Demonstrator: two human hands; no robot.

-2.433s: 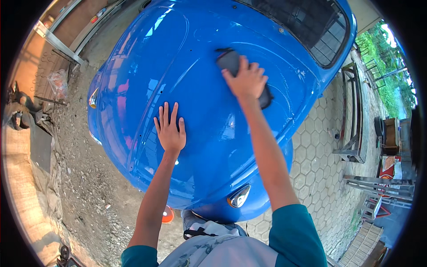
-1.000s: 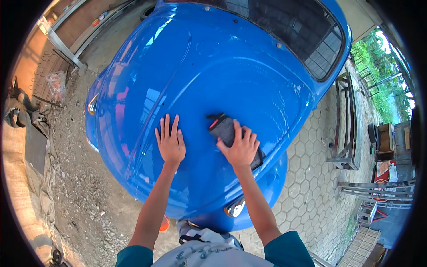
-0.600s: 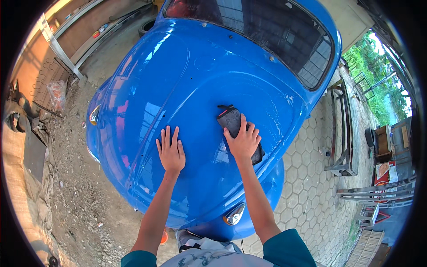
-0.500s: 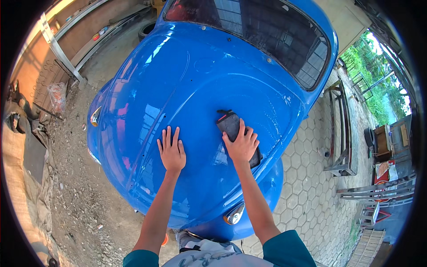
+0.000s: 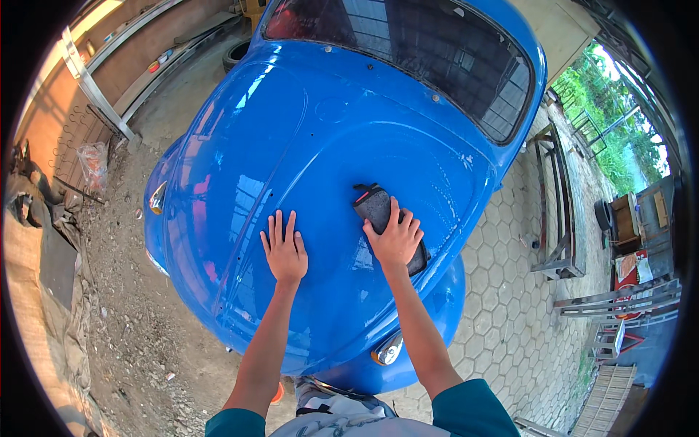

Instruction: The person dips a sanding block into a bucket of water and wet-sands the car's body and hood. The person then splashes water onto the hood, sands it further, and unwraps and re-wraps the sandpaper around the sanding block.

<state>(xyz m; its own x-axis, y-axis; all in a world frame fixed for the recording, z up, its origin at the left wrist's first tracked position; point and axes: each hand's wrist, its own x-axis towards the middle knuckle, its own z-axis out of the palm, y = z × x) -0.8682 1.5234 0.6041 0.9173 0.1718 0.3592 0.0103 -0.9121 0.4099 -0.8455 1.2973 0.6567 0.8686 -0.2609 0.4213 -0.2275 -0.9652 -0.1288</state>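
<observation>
The rounded blue hood [image 5: 328, 175] of a car spreads out in front of me, glossy, with pale streaks on its right part. Gripped in my right hand [image 5: 395, 237] is a long black sanding block [image 5: 375, 207] with a small red mark near its far end. It lies against the hood, slanting from far left to near right, its middle covered by my fingers. To the left, my left hand [image 5: 285, 251] rests flat on the paint, fingers stretched and holding nothing. A small dark hole [image 5: 273, 194] in the hood is just beyond its fingertips.
Beyond the hood is the dark windshield [image 5: 408, 51]. Chrome-rimmed lamps [image 5: 387, 349] stick out from the fenders. A metal bench frame [image 5: 559, 211] stands on the hexagonal paving [image 5: 502, 291] at right. Gravelly ground [image 5: 138, 320], a plastic bag [image 5: 92, 164] and a shelf rack [image 5: 95, 80] lie left.
The view has shifted slightly. Both hands and the sanding block stay at nearly the same places on the hood.
</observation>
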